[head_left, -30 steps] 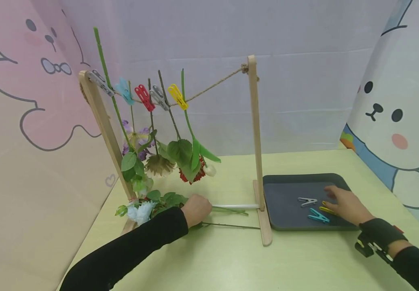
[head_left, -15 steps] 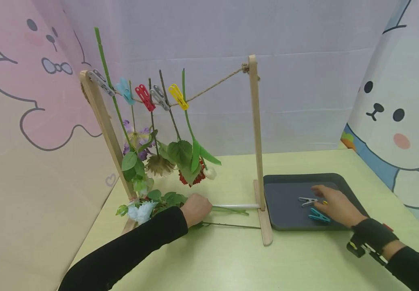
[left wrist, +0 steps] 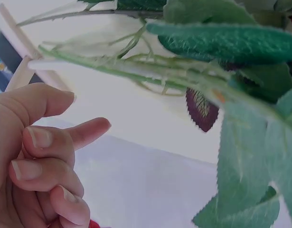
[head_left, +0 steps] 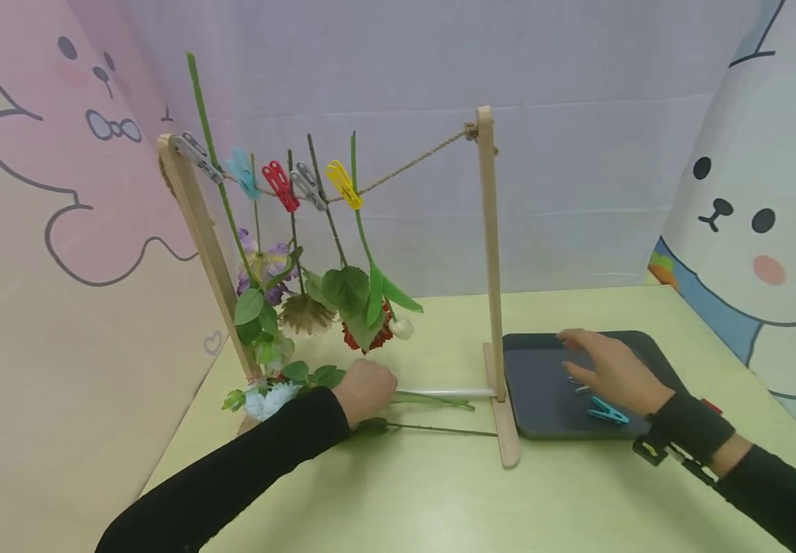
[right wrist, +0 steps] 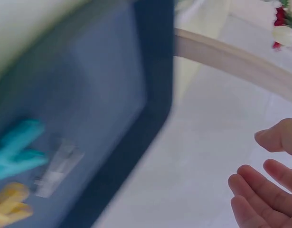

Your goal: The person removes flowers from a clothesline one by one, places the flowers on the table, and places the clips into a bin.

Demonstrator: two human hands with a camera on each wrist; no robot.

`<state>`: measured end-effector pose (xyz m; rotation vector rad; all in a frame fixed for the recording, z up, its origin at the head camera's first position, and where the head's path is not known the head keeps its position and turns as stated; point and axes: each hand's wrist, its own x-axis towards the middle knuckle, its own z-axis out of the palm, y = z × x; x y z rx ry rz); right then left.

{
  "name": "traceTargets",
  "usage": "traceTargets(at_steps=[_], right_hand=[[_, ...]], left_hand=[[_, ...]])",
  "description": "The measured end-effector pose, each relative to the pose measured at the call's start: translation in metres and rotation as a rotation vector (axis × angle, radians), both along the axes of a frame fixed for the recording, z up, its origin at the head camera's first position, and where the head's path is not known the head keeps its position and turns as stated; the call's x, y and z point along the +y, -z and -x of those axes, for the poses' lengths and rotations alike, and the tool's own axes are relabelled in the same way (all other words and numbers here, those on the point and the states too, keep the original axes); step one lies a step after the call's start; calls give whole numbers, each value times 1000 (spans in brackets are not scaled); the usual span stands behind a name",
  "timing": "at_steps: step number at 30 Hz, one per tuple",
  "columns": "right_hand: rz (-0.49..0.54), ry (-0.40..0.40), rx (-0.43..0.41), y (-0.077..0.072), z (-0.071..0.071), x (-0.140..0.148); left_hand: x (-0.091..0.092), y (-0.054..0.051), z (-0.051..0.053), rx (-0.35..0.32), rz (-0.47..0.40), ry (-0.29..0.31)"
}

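The bench [head_left: 432, 495] carries the lot. On it stands the wooden rack [head_left: 491, 253], a rope [head_left: 415, 160] tied across it; the dark tray [head_left: 543, 415] lies just right of that. My right grip [head_left: 612, 372] hangs over the tray, fingers relaxed, nothing held. My left grip [head_left: 365, 390] is low by the rack's base — fingers loosely curled, holding nothing, loose flowers just beside it; contact I can't tell. Five hanging flowers [head_left: 346, 290] dangle heads-down on the rack's left half. The loose flowers [head_left: 270, 401] lie at its foot, stems pointing right. Five line clips [head_left: 280, 186] pinch the stems to the rope. In the tray: turquoise clip [head_left: 608, 411], pale clip [right wrist: 59, 168], yellow clip [right wrist: 12, 204], all ungripped.

Step in hand, I'd judge: between hangings, five up, more to pick out. Next move probably calls for my left grip to pinch one stem and separate it — then a clip from the tray.
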<state>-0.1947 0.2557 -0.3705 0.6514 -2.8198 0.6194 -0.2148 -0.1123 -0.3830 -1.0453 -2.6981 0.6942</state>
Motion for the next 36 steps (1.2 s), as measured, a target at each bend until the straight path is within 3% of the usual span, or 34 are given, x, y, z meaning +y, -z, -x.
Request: traceTargets(at_steps=[4, 9, 13, 16, 21, 24, 28, 33, 36], right_hand=[[4, -40, 93, -32, 11, -18], [131, -82, 358, -81, 22, -44], [332, -63, 583, -119, 20, -62], [441, -60, 682, -146, 16, -75], [450, -128, 769, -182, 17, -102], [478, -199, 737, -199, 17, -123], [557, -246, 577, -220, 17, -152], [588, -194, 321, -244, 26, -181], [545, -134, 188, -253, 37, -194]], left_hand=[[-1, -8, 1, -19, -50, -24], [3, -27, -3, -4, -110, -6], [4, -47, -9, 74, -198, 54], [4, -65, -14, 115, -264, 80], [3, -98, -18, 82, -339, 20], [-1, -115, -16, 58, -393, -21], [-12, -136, -11, 101, -484, -49], [-23, -162, -5, 174, -643, -116], [-24, -172, -2, 171, -719, -186]])
